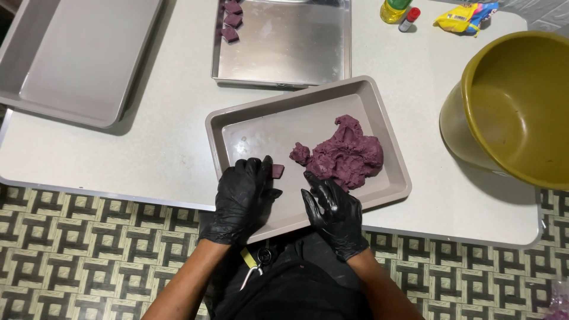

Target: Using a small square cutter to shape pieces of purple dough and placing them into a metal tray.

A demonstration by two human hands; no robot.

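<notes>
head | left hand (pixel 242 192) hides most of purple piece (pixel 277 170), grip unclear | right hand (pixel 333 207) fingers spread, empty

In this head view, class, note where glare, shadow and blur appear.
Head view: glare whitens the shiny steel tray; the olive bowl casts a soft shadow on the table; the gloved left hand, right hand and purple dough look sharp, no blur.

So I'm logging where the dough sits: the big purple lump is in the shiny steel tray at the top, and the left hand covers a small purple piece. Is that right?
Not quite. The head view shows the big purple lump in the grey tray nearest the person, not in the shiny steel tray, which holds only a few small purple pieces. The left hand does cover a small purple piece.
</notes>
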